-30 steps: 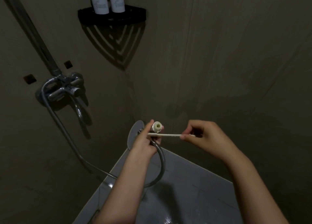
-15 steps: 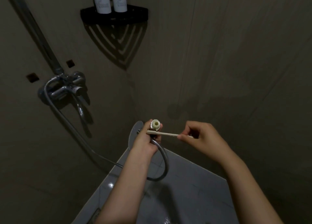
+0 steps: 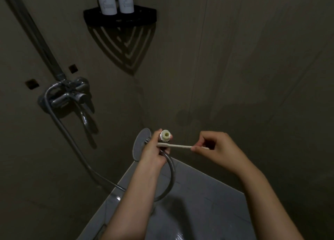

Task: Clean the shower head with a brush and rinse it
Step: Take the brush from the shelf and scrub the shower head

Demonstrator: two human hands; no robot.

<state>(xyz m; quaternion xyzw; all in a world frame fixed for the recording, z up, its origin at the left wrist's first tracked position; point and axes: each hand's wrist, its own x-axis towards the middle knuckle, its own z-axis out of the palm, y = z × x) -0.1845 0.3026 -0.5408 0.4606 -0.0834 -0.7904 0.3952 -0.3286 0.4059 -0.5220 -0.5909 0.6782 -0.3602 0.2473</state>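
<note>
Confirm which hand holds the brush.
The right hand pinches the brush by its handle end; the left hand grips the shower head instead.

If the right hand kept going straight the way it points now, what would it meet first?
The right hand points left along its toothbrush; first in line is the left hand gripping the shower head, just under its white end. Depth is unclear, so this is only likely.

A bathroom shower stall is indicated: a chrome mixer tap (image 3: 68,97) with a hose (image 3: 72,140) is fixed to the tiled wall (image 3: 226,58), and two bottles (image 3: 106,3) are kept on a black corner shelf (image 3: 119,19).
</note>
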